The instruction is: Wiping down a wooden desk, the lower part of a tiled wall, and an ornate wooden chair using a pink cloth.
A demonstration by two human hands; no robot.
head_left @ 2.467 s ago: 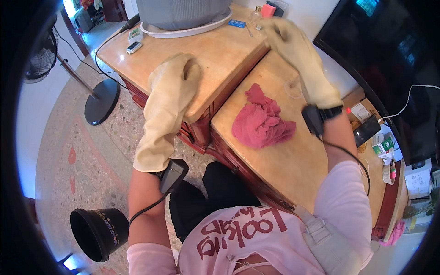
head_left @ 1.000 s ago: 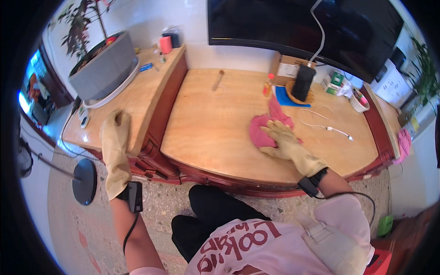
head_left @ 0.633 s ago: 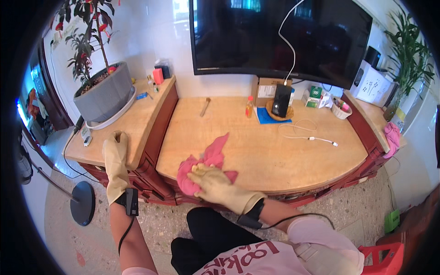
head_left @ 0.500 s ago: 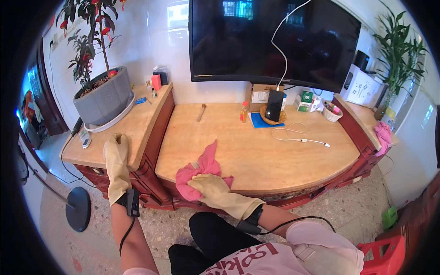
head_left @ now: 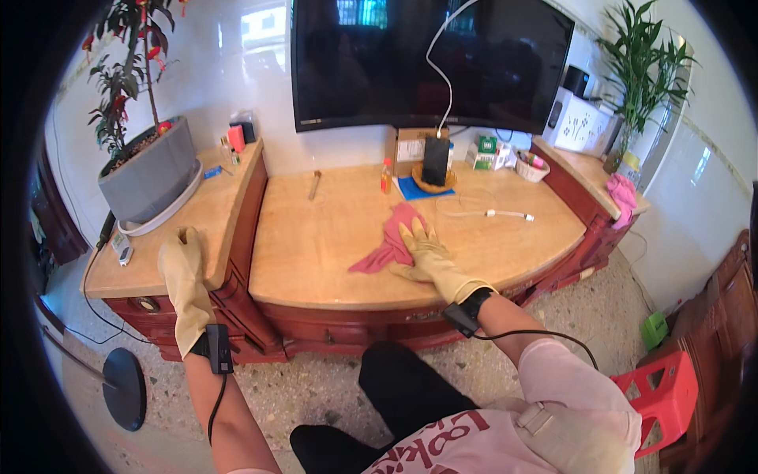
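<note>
A yellow rubber glove covers each hand. My right hand (head_left: 427,259) lies spread on a pink cloth (head_left: 390,245), fingers stretched out, pressing it to the wooden top of the low cabinet (head_left: 316,272). One tail of the cloth trails to the left, and part of it is under the palm. On the raised left section of the cabinet (head_left: 217,229), my left hand (head_left: 182,257) rests with its fingers curled in; nothing shows in it. Close by are a small white device (head_left: 122,251) and a grey planter (head_left: 150,178) on a white saucer.
Behind the cloth stand an orange bottle (head_left: 386,177), a black phone (head_left: 435,162) in a wicker basket on a blue packet, and a white cable (head_left: 505,214). A wooden stick (head_left: 315,186) lies farther left. A television (head_left: 426,71) hangs behind. A red stool (head_left: 667,399) is right.
My right hand has pushed the cloth to the right and away from the front edge, and its fingers have spread out. My left hand stays on the left section. The view has shifted slightly.
</note>
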